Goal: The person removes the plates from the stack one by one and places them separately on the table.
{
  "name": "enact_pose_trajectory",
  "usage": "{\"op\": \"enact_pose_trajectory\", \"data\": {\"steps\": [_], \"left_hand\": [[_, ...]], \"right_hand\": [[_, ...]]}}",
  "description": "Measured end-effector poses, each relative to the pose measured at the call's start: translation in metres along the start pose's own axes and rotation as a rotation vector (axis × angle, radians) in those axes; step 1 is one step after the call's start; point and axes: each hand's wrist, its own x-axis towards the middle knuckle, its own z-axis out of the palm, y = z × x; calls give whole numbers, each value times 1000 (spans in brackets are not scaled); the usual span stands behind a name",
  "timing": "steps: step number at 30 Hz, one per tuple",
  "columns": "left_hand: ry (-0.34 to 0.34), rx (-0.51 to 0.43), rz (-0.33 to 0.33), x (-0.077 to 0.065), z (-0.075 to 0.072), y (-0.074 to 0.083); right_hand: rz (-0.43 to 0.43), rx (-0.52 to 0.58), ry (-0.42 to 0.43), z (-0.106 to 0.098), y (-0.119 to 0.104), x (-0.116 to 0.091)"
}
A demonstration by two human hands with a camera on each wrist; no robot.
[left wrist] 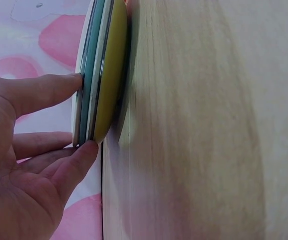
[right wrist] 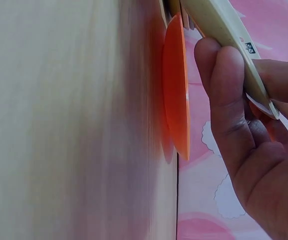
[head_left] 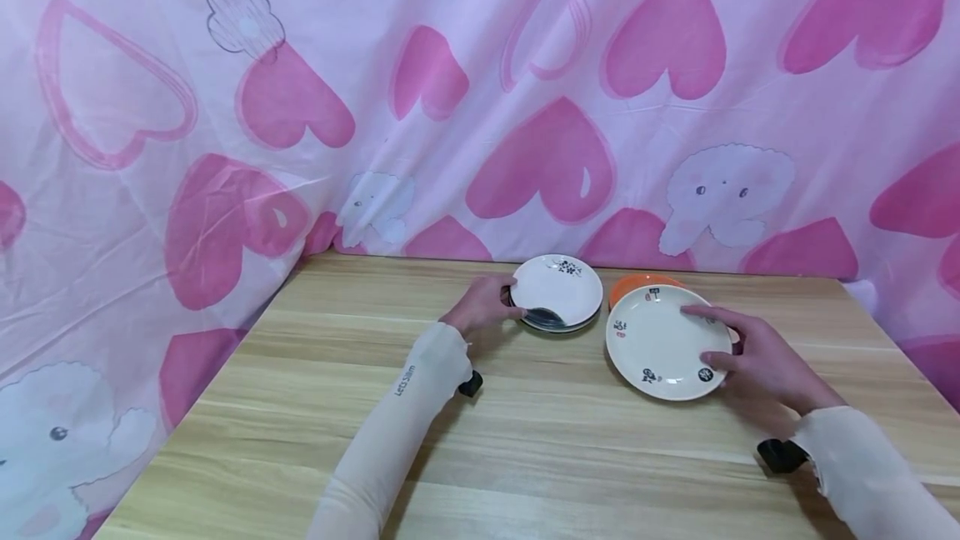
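My right hand [head_left: 772,357] grips the right rim of a cream plate [head_left: 663,340] with small dark and red motifs. The thumb lies over its face, and other fingers are beneath it in the right wrist view. The plate is held tilted above the table, partly in front of an orange plate [right wrist: 176,90]. To its left, my left hand [head_left: 483,302] holds the left edge of a stack of plates. A white plate [head_left: 555,286] with a dark floral print tops it; a teal rim [left wrist: 90,75] and a yellow dish [left wrist: 111,75] show lower down.
The wood-grain table [head_left: 525,457] extends toward me and to both sides. Behind it and along the left hangs a pink cloth [head_left: 450,157] with hearts and white animals, close to the table's back edge.
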Motion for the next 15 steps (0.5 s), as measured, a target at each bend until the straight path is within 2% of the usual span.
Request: {"op": "enact_pose_trajectory", "data": {"steps": [9, 15], "left_hand": [[-2, -15, 10, -2, -1, 1], [0, -17, 15, -1, -1, 1]], "right_hand": [[-17, 29, -6, 0, 2, -8], [12, 18, -35, 0, 0, -9]]}}
